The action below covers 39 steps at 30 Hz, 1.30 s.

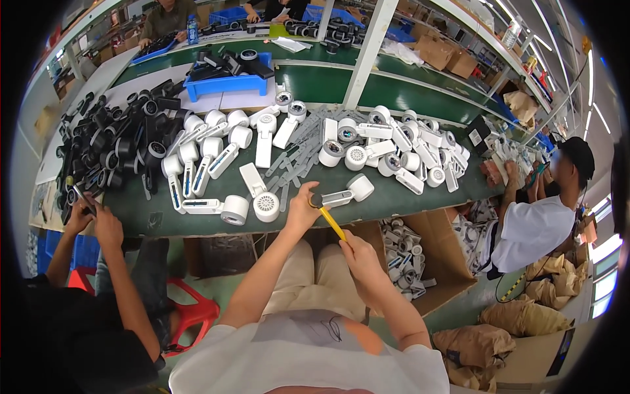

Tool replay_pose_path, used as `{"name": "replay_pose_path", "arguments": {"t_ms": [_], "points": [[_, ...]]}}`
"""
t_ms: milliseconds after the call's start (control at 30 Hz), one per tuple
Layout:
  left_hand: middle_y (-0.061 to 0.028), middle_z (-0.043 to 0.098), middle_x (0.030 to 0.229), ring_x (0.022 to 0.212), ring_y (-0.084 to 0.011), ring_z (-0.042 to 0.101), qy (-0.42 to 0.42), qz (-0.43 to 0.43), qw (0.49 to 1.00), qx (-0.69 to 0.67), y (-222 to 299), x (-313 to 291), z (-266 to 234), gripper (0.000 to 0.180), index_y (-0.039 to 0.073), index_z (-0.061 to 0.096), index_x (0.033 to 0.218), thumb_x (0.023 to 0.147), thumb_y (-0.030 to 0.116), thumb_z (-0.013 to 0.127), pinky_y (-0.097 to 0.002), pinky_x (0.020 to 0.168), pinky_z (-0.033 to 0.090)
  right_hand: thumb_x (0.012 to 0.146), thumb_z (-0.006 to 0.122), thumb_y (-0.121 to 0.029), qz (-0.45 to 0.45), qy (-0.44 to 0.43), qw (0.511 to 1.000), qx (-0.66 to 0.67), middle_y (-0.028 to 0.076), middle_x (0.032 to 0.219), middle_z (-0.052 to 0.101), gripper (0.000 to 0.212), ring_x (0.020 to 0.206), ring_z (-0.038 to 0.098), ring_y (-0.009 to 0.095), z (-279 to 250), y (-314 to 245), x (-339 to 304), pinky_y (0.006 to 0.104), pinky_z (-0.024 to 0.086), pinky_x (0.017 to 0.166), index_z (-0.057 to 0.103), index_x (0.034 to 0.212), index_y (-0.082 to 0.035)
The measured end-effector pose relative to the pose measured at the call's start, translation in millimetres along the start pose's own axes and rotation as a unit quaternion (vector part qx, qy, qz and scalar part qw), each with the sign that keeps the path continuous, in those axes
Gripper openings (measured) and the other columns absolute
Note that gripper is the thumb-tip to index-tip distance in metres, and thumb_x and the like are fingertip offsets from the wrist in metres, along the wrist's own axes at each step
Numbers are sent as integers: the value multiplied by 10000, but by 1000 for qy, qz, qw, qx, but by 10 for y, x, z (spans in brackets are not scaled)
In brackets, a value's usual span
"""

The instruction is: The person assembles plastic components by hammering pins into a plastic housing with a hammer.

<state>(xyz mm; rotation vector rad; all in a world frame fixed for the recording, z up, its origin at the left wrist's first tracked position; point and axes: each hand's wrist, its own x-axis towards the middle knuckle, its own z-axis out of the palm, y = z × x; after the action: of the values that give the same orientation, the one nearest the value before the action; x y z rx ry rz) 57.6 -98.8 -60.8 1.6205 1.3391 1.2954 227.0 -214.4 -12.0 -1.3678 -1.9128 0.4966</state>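
Note:
My right hand (359,253) is wrapped round the yellow handle of a hammer (335,225). Its dark head lies by the fingers of my left hand (302,209), near the table's front edge. Those fingers are closed at the handle end of a white handheld fan (357,189), whose round head points right; the hammer head partly hides the grip. Just left lie another white fan with a round grille (266,205) and a fan on its side (234,209). Flat grey strips (295,161) are heaped beyond my hands.
Black fans (125,134) are piled at the left of the green table (177,226), white fans (394,141) at the right. A blue bin (226,87) stands behind. A cardboard box (449,262) of parts is below right. Co-workers sit on both sides; one hand (108,226) is at left.

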Motion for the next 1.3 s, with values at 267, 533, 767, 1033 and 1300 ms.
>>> {"name": "replay_pose_path", "arguments": {"t_ms": [267, 533, 767, 1033, 1300], "points": [[-123, 705, 928, 869, -220, 678, -21, -15, 999, -30, 34, -39, -4, 665, 7, 480, 1193, 627, 77, 821, -312, 762, 523, 905, 563, -98, 97, 21, 995, 5, 193, 823, 587, 239, 738, 594, 376, -109, 250, -115, 413, 470, 637, 567, 1120, 5], [-116, 690, 844, 774, -215, 666, 0, -10, 1000, 17, 15, -35, 1, 660, 43, 501, 1189, 622, 80, 837, -296, 702, 517, 894, 576, -127, 23, 10, 1000, -1, 187, 817, 596, 268, 749, 598, 377, 71, 71, -61, 429, 485, 646, 561, 1135, -10], [-124, 699, 897, 822, -216, 681, -21, 3, 999, -32, 26, -105, 5, 537, 37, 565, 1135, 652, 51, 797, -316, 745, 525, 893, 572, -110, 64, 40, 997, 36, 193, 874, 614, 282, 784, 605, 381, -61, 297, -205, 410, 483, 677, 559, 1156, -10], [-139, 661, 861, 807, -285, 628, -30, 70, 995, 63, 141, -90, -25, 377, 100, 704, 1016, 649, 55, 777, -348, 741, 511, 893, 567, -82, 74, 84, 994, -15, 207, 851, 611, 256, 776, 588, 398, -284, 519, -124, 390, 481, 682, 569, 1132, 11], [-152, 649, 1010, 927, -317, 597, -171, 131, 977, 1, 471, -374, 869, 395, 39, 637, 1113, 728, 71, 725, -377, 803, 494, 920, 546, -73, 184, 235, 925, 234, -1, 669, 530, 230, 548, 438, 37, -404, 447, -754, 201, 355, 493, 582, 1122, 30]]}}
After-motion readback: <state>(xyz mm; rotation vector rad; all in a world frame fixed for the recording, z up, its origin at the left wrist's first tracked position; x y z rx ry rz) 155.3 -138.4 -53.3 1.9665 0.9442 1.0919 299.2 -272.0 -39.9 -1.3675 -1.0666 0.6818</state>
